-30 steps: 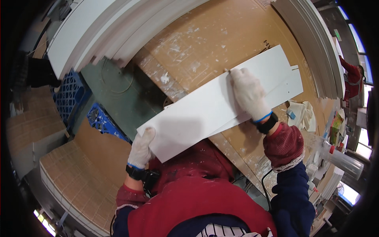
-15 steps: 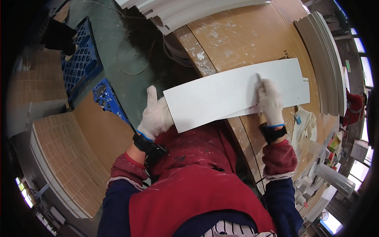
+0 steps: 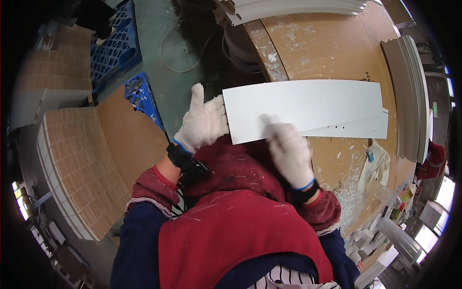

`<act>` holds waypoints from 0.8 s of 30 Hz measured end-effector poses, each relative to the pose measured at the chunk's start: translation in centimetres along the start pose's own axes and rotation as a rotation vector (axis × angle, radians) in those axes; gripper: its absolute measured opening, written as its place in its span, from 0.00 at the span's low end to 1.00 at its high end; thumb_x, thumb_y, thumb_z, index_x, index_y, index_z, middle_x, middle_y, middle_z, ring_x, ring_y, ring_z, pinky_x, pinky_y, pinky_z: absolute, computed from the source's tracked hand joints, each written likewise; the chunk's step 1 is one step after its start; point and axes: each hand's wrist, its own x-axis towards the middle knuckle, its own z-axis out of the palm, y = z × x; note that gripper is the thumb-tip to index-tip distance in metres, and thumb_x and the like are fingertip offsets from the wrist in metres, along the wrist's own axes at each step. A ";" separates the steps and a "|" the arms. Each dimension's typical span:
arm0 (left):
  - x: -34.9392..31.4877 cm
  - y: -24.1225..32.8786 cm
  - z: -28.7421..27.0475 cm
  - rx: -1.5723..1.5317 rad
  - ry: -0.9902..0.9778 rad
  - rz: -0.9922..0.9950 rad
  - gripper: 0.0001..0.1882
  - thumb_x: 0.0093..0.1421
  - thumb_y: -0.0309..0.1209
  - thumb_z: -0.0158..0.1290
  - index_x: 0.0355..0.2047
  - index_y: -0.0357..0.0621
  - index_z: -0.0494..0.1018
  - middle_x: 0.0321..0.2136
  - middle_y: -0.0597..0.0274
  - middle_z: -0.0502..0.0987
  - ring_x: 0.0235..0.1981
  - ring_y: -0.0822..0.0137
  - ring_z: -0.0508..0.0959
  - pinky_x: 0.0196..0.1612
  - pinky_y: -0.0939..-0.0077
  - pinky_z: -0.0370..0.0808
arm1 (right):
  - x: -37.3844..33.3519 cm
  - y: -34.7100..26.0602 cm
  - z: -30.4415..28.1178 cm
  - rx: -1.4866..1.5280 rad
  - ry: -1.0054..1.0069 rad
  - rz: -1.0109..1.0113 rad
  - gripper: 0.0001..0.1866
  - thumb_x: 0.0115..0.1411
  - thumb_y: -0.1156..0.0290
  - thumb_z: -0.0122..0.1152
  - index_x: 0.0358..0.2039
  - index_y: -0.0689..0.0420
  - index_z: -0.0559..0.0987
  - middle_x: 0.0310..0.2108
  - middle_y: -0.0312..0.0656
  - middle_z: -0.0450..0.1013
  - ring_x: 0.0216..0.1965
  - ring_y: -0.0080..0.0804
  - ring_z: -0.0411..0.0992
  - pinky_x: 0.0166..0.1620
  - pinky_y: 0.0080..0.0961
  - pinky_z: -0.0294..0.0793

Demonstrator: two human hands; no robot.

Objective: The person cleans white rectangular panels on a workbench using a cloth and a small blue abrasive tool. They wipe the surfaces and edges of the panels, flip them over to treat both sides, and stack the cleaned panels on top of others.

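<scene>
The brown surface (image 3: 332, 43) carries a long white panel (image 3: 308, 108), which has swung from a slant to lie level across it over the last second, so it now sits squared in front of the person. The gloved left hand (image 3: 202, 123) presses flat against the panel's left end, fingers spread rather than gripping. The gloved right hand (image 3: 288, 151), blurred, has slid to the panel's near edge, and its grip cannot be made out.

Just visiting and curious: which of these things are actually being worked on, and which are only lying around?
In hand:
white panel, with a second one under it
left hand, at its end
right hand, on its near edge

Lying about:
blue crates
stacked white boards
white cloth
</scene>
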 end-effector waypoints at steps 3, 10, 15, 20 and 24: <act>0.0 -0.2 0.4 -0.049 0.018 -0.057 0.46 0.62 0.64 0.38 0.64 0.36 0.52 0.63 0.49 0.60 0.63 0.53 0.62 0.61 0.52 0.64 | 0.3 1.4 -0.3 -0.270 0.110 0.024 0.05 0.54 0.74 0.55 0.30 0.47 0.73 0.26 0.36 0.69 0.26 0.37 0.71 0.27 0.34 0.71; 1.1 -0.7 0.0 0.165 0.007 -0.049 0.29 0.70 0.44 0.39 0.61 0.32 0.55 0.60 0.46 0.64 0.59 0.52 0.67 0.59 0.54 0.67 | -0.3 -4.4 4.6 -0.311 -0.256 -0.224 0.04 0.54 0.71 0.53 0.32 0.52 0.71 0.26 0.38 0.69 0.26 0.34 0.74 0.23 0.29 0.76; -0.2 0.9 1.0 0.595 0.065 -0.193 0.23 0.65 0.38 0.50 0.49 0.28 0.67 0.45 0.44 0.75 0.47 0.53 0.77 0.50 0.59 0.76 | -0.7 -2.3 2.7 0.015 0.114 -0.149 0.06 0.53 0.74 0.57 0.31 0.47 0.74 0.27 0.37 0.70 0.26 0.36 0.73 0.27 0.30 0.73; 0.9 1.5 0.0 0.914 0.196 -0.248 0.22 0.63 0.39 0.52 0.45 0.28 0.70 0.41 0.48 0.77 0.39 0.59 0.79 0.41 0.62 0.78 | -1.6 -2.3 3.1 -0.387 -0.013 -0.051 0.07 0.56 0.72 0.56 0.36 0.47 0.74 0.27 0.37 0.69 0.24 0.33 0.72 0.26 0.29 0.73; 0.2 1.7 3.4 1.159 0.326 -0.258 0.20 0.62 0.39 0.53 0.41 0.29 0.73 0.37 0.53 0.78 0.36 0.65 0.79 0.40 0.72 0.77 | -1.4 -5.6 4.8 -0.281 -0.366 -0.143 0.06 0.56 0.71 0.54 0.35 0.50 0.72 0.29 0.41 0.70 0.29 0.38 0.74 0.28 0.34 0.74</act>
